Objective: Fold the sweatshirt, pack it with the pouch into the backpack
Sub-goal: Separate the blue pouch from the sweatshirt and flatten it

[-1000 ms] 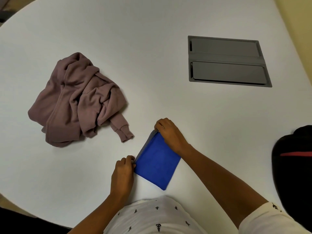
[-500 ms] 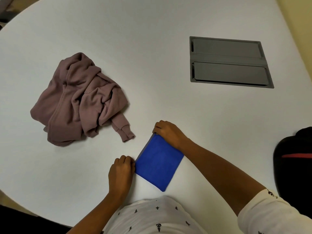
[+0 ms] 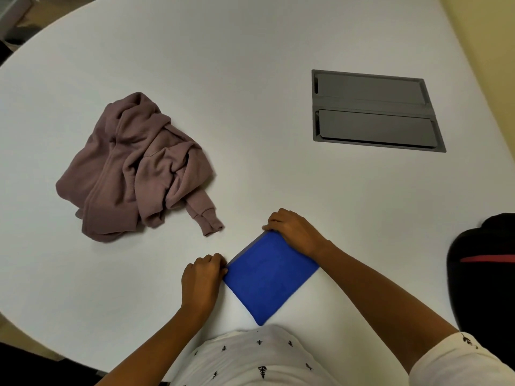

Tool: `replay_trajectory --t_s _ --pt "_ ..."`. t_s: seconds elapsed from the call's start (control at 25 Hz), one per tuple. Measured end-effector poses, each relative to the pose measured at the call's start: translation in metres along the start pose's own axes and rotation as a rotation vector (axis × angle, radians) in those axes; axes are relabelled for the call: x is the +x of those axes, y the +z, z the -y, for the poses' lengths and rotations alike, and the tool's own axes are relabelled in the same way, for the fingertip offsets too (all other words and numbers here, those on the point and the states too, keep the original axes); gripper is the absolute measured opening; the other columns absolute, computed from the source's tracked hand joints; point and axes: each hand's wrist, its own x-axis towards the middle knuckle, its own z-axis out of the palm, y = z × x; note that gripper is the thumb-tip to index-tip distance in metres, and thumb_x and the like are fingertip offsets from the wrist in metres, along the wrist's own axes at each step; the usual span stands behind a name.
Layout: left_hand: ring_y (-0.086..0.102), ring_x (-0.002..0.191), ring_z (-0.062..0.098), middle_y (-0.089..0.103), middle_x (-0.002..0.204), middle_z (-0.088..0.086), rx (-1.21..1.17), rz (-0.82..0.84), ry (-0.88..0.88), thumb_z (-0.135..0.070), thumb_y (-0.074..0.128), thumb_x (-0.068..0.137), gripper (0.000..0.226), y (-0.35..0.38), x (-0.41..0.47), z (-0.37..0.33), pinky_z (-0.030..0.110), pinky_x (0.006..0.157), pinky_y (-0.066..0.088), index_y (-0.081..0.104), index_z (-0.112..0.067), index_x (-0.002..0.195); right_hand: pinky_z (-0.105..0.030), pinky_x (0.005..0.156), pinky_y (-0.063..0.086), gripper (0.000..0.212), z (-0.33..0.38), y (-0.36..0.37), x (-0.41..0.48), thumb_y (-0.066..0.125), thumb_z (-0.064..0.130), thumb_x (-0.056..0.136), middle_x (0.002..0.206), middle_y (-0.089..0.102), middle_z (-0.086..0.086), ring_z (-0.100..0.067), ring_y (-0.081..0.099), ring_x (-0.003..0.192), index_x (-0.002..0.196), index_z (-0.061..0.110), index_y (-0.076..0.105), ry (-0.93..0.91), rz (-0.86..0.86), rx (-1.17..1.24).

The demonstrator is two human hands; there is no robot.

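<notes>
Entry: we noted the blue pouch (image 3: 269, 274) lying flat on the white table (image 3: 250, 79), at 6 o'clock in view. The left hand (image 3: 202, 280) pinched its 9 o'clock corner with curled fingers; the right hand (image 3: 295, 229) gripped its 12 o'clock corner. The mauve sweatshirt (image 3: 136, 168) lay crumpled at 10 o'clock from the pouch, apart from it, one cuff nearest. A grey hatch (image 3: 373, 110) sat flush at 1 o'clock. The black backpack (image 3: 485, 274) stood at 3 o'clock, cut by the frame; the right forearm lay between it and the pouch.
</notes>
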Motion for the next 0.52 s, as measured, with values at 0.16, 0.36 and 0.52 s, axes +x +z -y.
replay_trajectory --t_s 0.16,0.36,0.52 --pt "0.053 0.042 0.015 0.059 0.051 -0.007 0.033 0.04 0.0 -0.004 0.086 0.057 0.027 -0.006 0.008 -0.003 0.021 0.047 0.027 0.064 -0.019 0.061 -0.029 0.071 0.043 0.022 0.002 0.0 -0.017 0.064 -0.009 0.072 0.078 0.066 0.0 -0.02 0.061 0.07 0.077 0.012 0.07 0.135 -0.098 -0.018" --pt "0.051 0.044 0.016 0.058 0.049 -0.007 0.076 0.044 -0.027 -0.002 0.083 0.053 0.028 -0.007 0.012 -0.006 0.023 0.05 0.026 0.064 -0.022 0.057 -0.03 0.094 0.027 0.024 0.026 -0.009 -0.01 0.052 0.001 0.079 0.086 0.065 0.005 -0.015 0.056 0.085 0.082 0.018 0.068 0.47 0.028 -0.162" --pt "0.046 0.044 0.017 0.055 0.051 -0.004 0.113 0.036 0.023 -0.003 0.084 0.051 0.03 -0.007 -0.002 -0.014 0.023 0.046 0.024 0.06 -0.019 0.056 -0.025 0.08 0.042 0.034 0.029 0.001 -0.038 0.053 -0.012 0.076 0.095 0.065 -0.004 -0.019 0.059 0.087 0.096 0.01 0.069 0.254 -0.033 -0.012"
